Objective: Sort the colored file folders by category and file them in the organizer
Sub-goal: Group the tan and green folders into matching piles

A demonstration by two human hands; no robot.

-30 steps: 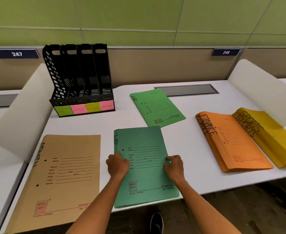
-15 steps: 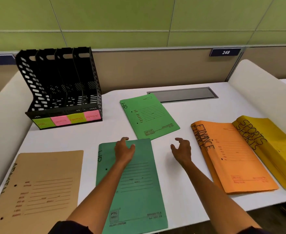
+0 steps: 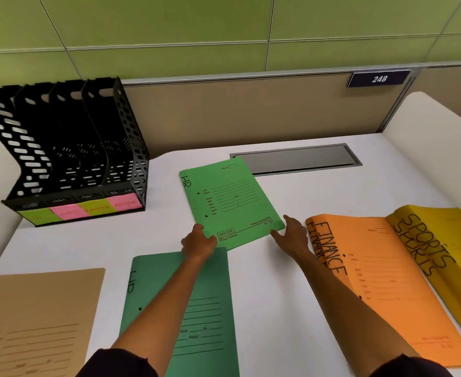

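Your left hand [image 3: 198,242] pinches the near-left corner of the bright green HR folder [image 3: 230,201], which lies flat and tilted at mid-desk, printed with ruled lines. Your right hand [image 3: 292,235] touches its near-right corner, fingers spread and relaxed. The black organizer [image 3: 68,156] stands far left, its slots labelled with coloured notes.
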